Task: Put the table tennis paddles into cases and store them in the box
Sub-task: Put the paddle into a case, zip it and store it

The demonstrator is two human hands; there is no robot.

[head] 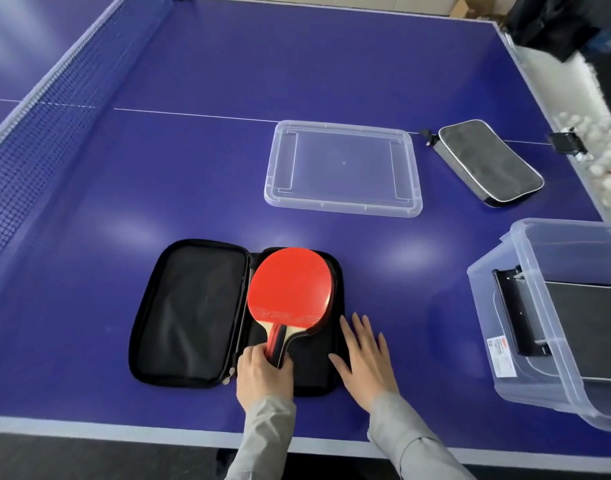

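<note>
Grey sleeves (262,441) are seen reaching up from the near edge of the blue counter (200,161). By the left hand (262,375) the handle of the red paddle (290,289) is gripped, fingers curled round it; the paddle's blade is laid over the right half of the open black case (193,313). Just right of that case, the right hand (364,358) is held flat with its fingers spread and straight, its thumb side touching the case's edge. Beyond the open case a clear lid (343,202) is laid flat on the counter. To the right of the lid, a closed case (487,162) is lying apart. Well to the right of the open case, a clear box (525,341) is placed, with a dark case inside it.
</note>
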